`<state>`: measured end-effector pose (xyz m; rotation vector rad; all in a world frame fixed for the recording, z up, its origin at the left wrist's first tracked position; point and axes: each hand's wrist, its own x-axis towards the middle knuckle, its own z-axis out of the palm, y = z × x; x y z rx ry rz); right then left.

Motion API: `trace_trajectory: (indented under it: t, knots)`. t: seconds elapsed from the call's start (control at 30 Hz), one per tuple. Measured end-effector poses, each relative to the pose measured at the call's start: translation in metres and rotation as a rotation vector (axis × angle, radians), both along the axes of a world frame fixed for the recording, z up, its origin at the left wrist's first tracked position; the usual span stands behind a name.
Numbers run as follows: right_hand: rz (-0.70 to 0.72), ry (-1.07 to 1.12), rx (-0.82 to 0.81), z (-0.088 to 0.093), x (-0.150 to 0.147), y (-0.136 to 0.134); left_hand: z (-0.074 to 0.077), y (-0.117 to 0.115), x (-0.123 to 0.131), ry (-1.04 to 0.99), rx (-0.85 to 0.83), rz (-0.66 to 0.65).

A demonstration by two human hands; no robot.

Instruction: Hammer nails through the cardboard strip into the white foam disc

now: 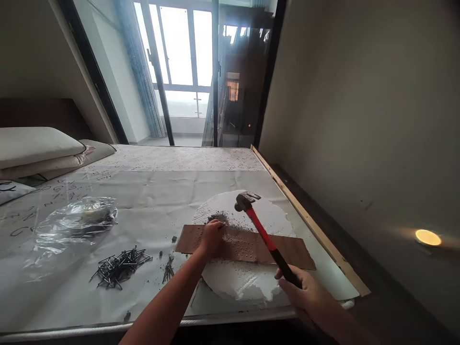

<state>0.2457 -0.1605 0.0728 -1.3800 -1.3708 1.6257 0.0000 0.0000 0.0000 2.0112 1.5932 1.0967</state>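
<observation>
My right hand [302, 290] grips the dark lower handle of a claw hammer [264, 235]. Its red shaft slants up to the left, and the metal head hangs above the board. My left hand [213, 235] rests on a brown wooden board [283, 249] dotted with many small holes, its fingers drawn together near the far edge; what they hold, if anything, is hidden. Under the board lies a white, rough-edged round slab [240, 282]. Dark crumbs [217, 218] are scattered beyond my left fingers. Left of my forearm are a small bunch of nails [168, 269] and a larger nail pile [120, 266].
A clear plastic bag [81, 220] with something in it lies at the left on a pale sheet [154, 191] over a bed. Pillows [39, 146] are stacked far left. A wooden strip [305, 215] runs along the right edge, near the wall [359, 120].
</observation>
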Motion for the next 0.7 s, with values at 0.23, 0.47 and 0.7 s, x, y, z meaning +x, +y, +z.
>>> trace_trajectory:
  t: [0.23, 0.47, 0.7]
  knots:
    - [0.089, -0.01, -0.056, -0.001, -0.012, 0.01, -0.006, -0.001, 0.001, -0.017, -0.008, -0.013]
    - [0.102, -0.011, -0.116, 0.0, -0.018, 0.021, -0.01, -0.001, 0.001, -0.053, -0.026, -0.005]
    - [0.084, -0.025, -0.053, 0.013, -0.017, 0.019, -0.012, 0.001, 0.0, -0.059, -0.032, -0.016]
